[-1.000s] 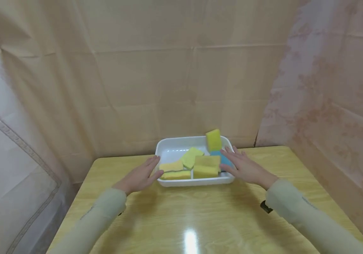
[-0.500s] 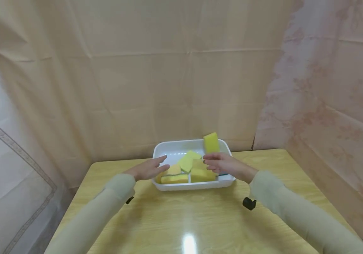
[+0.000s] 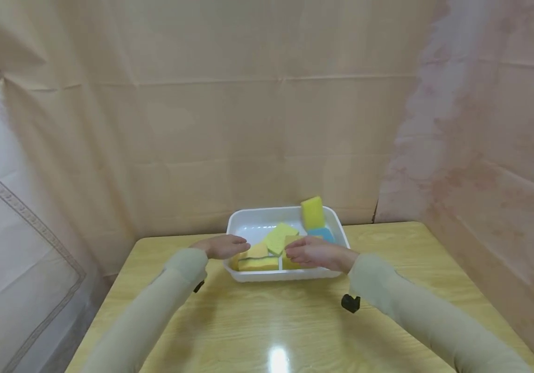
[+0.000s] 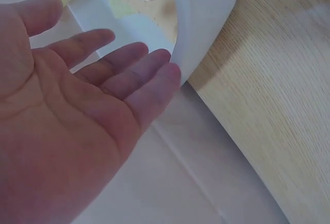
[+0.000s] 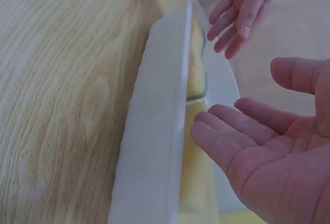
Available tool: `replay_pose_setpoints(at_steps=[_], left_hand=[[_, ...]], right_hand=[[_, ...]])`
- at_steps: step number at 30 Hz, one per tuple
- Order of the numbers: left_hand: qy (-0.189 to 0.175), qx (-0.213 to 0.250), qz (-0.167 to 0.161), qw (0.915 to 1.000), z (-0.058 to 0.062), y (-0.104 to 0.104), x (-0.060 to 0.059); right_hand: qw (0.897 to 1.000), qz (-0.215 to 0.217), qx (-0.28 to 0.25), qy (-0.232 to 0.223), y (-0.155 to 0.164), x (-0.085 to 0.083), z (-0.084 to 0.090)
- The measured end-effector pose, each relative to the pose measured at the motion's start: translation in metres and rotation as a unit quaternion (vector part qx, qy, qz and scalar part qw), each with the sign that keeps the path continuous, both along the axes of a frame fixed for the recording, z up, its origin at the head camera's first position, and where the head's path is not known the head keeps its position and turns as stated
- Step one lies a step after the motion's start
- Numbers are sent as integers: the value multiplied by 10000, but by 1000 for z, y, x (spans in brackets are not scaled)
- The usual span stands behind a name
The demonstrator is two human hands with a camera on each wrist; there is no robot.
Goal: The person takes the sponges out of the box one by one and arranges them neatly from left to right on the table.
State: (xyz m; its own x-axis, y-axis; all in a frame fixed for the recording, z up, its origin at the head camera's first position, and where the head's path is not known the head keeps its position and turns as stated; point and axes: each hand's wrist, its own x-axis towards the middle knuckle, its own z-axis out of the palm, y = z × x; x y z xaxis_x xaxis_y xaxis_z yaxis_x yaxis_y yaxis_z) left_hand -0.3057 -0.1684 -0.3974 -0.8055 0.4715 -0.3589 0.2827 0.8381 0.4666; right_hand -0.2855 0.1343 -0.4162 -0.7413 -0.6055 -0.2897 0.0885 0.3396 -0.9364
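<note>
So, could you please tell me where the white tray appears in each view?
Head: white tray below centre, slightly right.
Left wrist: white tray at upper centre, cut off by the top edge.
Right wrist: white tray around the middle, running down to the bottom edge.
Shared landmark: the wooden table.

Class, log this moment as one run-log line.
left hand: empty, at left end of tray | right hand: empty, over tray | sponges: in tray, mostly yellow

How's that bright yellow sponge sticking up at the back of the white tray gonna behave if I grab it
The bright yellow sponge looks like foam, so it's probably light for its size and should squash under a pinch. Its top pokes above the back rim of the white tray, so a push might tip it.
</note>
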Motion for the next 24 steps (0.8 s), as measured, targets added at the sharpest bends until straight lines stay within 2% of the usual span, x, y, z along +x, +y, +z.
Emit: replay_pose_setpoints(at_steps=[8, 11, 15, 21, 24], left_hand=[[569, 122, -402, 9975, 3, 15, -8], [495, 148, -382, 9979, 3, 18, -10], [150, 58, -357, 9992, -3, 21, -10], [-139, -533, -415, 9976, -12, 28, -5], [-102, -700, -472, 9964, -14, 31, -2]], right_hand=[[9998, 73, 47, 157, -6, -4, 1], [9997, 41, 133, 205, -11, -3, 1], [9993, -134, 265, 216, -15, -1, 0], [9990, -430, -35, 145, -21, 7, -2], [9993, -325, -148, 135, -25, 11, -5]])
